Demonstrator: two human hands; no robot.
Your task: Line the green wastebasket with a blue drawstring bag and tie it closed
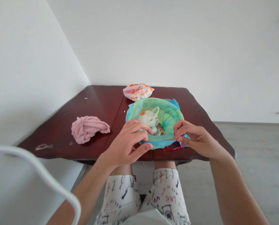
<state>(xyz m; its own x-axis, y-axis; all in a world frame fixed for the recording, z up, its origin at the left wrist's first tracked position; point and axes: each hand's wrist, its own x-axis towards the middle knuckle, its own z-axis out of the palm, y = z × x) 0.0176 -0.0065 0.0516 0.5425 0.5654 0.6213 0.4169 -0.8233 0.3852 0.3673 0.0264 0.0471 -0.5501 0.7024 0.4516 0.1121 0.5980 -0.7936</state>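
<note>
A green mesh basket (165,116) stands near the table's front edge, lined with a thin blue plastic bag (160,144) folded over its rim. Inside lie a crumpled white plastic bag (149,117) and some brown-patterned waste. My left hand (130,142) straddles the front left of the rim, fingers inside and thumb outside on the blue bag. At the right side of the rim, my right hand (193,136) pinches the bag's edge between thumb and fingers. A red drawstring (173,148) hangs loose below the rim onto the table.
A pink cloth (89,128) lies bunched on the left of the dark red table (102,100). Behind the basket sits a white and orange plastic bag (138,92). White walls border the table at the back and left. A white cable (43,176) curves across the lower left.
</note>
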